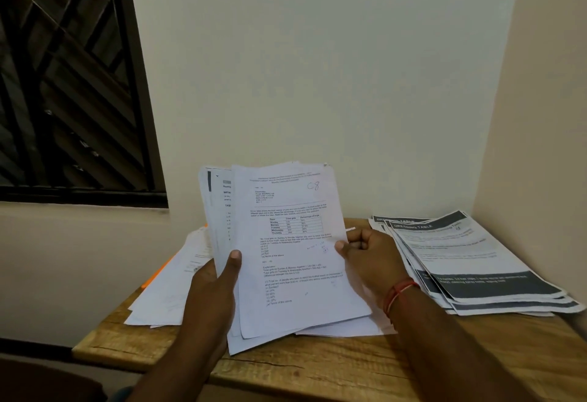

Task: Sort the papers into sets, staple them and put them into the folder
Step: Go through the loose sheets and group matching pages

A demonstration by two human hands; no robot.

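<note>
I have the left grip (209, 287) closed round the lower left edge of a sheaf of papers (216, 211), thumb on the front and fingers behind. That stands the sheaf nearly upright with its print facing me, where it can be read. The right grip (365, 255) pinches the right edge of the front sheet (295, 242), a question page with a small table and "C8" handwritten near the top. I judge that pinch is there to peel the sheet off once I know its set.

Outward of the right grip, a fanned stack of "DRESSING TABLE" sheets (460, 258) lies on the wooden surface (317, 366), seemingly one sorted set. Below and outward of the left grip, loose papers (165, 290) lie spread over an orange edge (155, 271), perhaps the folder; I cannot tell. No stapler shows, so I take sorting to be the step in hand.
</note>
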